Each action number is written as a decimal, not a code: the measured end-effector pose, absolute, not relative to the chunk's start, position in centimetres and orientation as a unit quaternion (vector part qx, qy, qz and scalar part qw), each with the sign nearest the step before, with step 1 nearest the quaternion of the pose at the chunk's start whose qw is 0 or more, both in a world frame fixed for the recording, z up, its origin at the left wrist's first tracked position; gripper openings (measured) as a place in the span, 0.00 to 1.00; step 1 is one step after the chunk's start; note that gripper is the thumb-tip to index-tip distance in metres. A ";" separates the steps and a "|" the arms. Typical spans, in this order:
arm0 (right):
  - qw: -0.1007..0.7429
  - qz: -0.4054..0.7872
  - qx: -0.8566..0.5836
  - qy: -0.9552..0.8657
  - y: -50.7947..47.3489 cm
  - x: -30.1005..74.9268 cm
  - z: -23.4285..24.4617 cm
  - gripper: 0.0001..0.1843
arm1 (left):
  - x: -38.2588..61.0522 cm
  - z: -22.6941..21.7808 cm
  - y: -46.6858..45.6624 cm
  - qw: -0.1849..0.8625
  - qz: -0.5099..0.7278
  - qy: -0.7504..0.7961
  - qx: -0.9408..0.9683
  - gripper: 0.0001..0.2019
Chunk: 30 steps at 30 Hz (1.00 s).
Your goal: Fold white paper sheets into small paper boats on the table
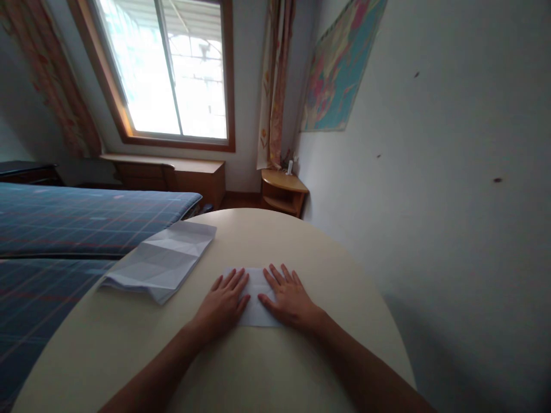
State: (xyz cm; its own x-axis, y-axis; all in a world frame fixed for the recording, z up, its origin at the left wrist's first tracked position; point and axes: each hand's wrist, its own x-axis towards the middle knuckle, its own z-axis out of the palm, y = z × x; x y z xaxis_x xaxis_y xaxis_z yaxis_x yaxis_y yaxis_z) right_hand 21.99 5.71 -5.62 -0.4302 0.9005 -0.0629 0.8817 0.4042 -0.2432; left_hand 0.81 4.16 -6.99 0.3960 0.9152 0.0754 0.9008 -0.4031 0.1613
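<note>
A small folded white paper (255, 289) lies on the round cream table (301, 241) in front of me. My left hand (224, 304) rests flat on its left half, fingers stretched out. On the right half lies my right hand (287, 297), also flat with fingers spread. Both palms press down on the sheet, and only a strip of paper shows between them. A larger creased white sheet (163, 259) lies apart to the left, hanging a little over the table's edge.
A bed with a blue plaid cover (77, 221) stands close to the table's left side. A white wall runs along the right. Beyond are a window, a wooden desk (172, 172) and a small corner shelf (282, 192).
</note>
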 end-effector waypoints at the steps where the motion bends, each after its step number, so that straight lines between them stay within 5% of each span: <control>1: 0.039 0.119 -0.524 -0.842 5.4 22.0 -5.4 0.43 | 0.4 -6.8 4.3 0.043 0.070 0.552 0.830 0.27; 6: 0.068 0.082 -0.466 -0.878 4.0 21.8 -3.9 0.42 | -0.6 -6.2 4.6 -0.002 0.058 0.585 0.809 0.24; 11: 0.093 0.056 -0.381 -0.918 3.6 21.2 -2.6 0.21 | -0.6 -5.9 4.5 -0.022 0.094 0.588 0.803 0.23; 18: 0.161 0.111 -0.296 -0.935 4.2 21.1 -3.1 0.09 | 0.4 -7.4 4.9 0.046 0.187 0.487 0.852 0.19; 24: 0.125 0.155 -0.308 -0.930 4.9 21.5 -4.5 0.34 | 0.8 -8.3 5.6 0.115 0.254 0.448 0.849 0.24; 30: 0.059 0.145 -0.405 -0.901 6.1 22.2 -5.0 0.38 | 0.4 -8.5 5.0 0.081 0.195 0.483 0.850 0.23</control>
